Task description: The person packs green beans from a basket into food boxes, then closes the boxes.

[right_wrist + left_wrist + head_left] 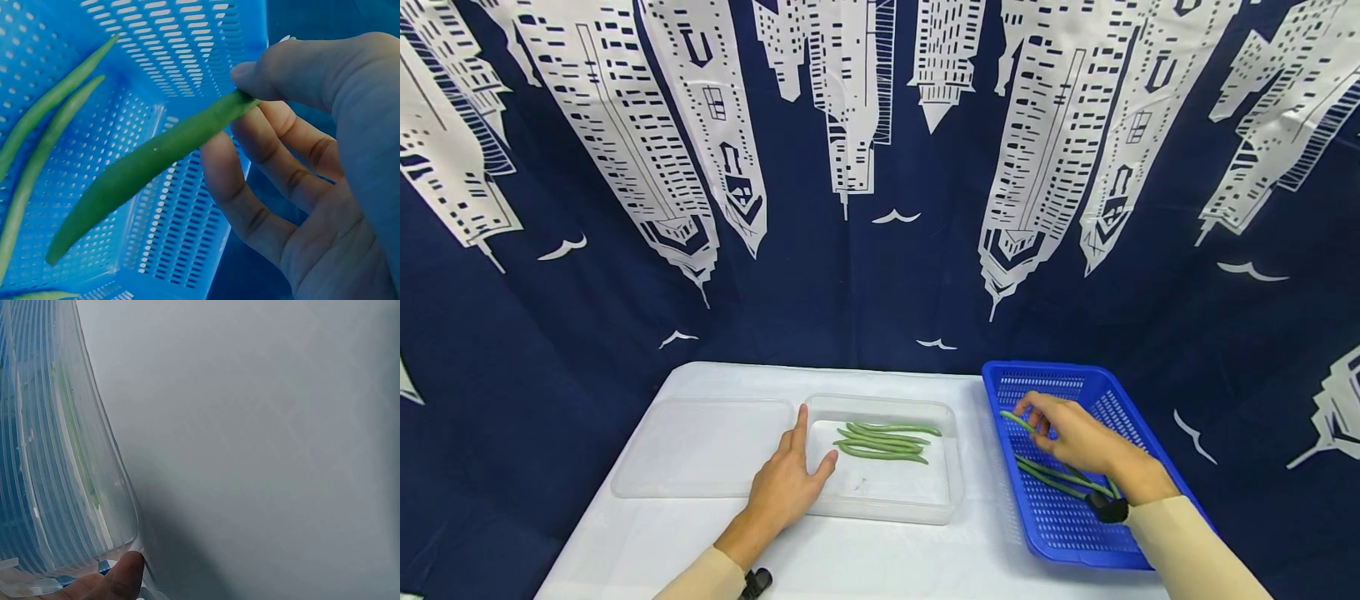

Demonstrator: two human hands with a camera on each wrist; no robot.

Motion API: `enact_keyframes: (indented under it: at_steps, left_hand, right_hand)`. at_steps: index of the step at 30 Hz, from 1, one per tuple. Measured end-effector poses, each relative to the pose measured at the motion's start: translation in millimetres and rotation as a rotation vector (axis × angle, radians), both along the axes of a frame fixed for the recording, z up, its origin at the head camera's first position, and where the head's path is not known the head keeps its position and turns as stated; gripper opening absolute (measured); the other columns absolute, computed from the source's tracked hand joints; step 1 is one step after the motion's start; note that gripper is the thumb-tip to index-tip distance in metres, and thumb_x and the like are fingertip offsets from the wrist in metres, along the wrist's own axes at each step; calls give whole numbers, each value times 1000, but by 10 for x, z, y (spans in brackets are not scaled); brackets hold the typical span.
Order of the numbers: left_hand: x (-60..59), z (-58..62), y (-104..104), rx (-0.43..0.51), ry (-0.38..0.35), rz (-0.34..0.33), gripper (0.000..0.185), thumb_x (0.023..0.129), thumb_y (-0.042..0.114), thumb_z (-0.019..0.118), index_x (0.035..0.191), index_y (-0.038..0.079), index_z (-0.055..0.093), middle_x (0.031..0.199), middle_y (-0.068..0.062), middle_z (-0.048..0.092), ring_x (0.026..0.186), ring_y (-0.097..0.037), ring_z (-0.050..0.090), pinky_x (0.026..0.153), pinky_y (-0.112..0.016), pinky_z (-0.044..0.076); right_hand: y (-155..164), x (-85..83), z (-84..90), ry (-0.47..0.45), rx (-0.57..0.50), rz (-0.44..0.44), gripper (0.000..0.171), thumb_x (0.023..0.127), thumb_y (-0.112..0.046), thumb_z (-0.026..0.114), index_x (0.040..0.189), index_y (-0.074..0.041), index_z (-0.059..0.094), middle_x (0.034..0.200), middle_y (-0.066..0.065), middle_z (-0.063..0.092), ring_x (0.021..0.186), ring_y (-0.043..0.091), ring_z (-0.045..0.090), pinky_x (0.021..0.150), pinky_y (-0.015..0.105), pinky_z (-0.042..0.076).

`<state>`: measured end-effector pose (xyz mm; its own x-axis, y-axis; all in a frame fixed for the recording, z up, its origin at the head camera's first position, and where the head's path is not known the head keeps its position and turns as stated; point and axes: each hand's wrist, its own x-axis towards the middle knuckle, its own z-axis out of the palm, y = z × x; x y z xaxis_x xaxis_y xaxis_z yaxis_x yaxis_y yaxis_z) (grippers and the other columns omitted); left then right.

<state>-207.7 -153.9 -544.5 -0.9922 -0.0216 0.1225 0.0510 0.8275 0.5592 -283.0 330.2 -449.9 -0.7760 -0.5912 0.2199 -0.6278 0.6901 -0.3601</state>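
1 light, stiff green bean, likely snappable, is pinched at its end by the right hand at lower right, the left hand lying spread.

Container (beans inside) left of basket.

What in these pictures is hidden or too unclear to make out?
- Head view: the right hand covers part of the green beans in the blue basket, so no count.
- Left wrist view: the left hand is cut off by the bottom edge.
- The clear container blurs its contents.
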Motion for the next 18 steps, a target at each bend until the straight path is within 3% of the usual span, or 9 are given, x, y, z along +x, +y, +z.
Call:
enact_keyframes:
  at_steps: [3, 18]
  left_hand:
    - [1, -5, 4, 1, -3, 0, 99, 115, 57, 66, 188, 10, 19, 165, -30, 62, 130, -52, 78, 91, -63, 68]
    - [-7, 15, 2, 1, -7, 2, 99, 115, 57, 67, 188, 10, 18, 164, -29, 63, 130, -52, 78, 92, -65, 68]
  right_hand:
    - [-51, 21, 18, 14, 5, 5, 48, 89, 12, 86, 128, -14, 74, 98, -6, 72, 90, 17, 70, 78, 33, 62]
    - [-431, 98, 185, 27, 33, 42, 40, 99, 7, 83, 133, -14, 79, 104, -6, 73, 95, 6, 65, 80, 30, 64]
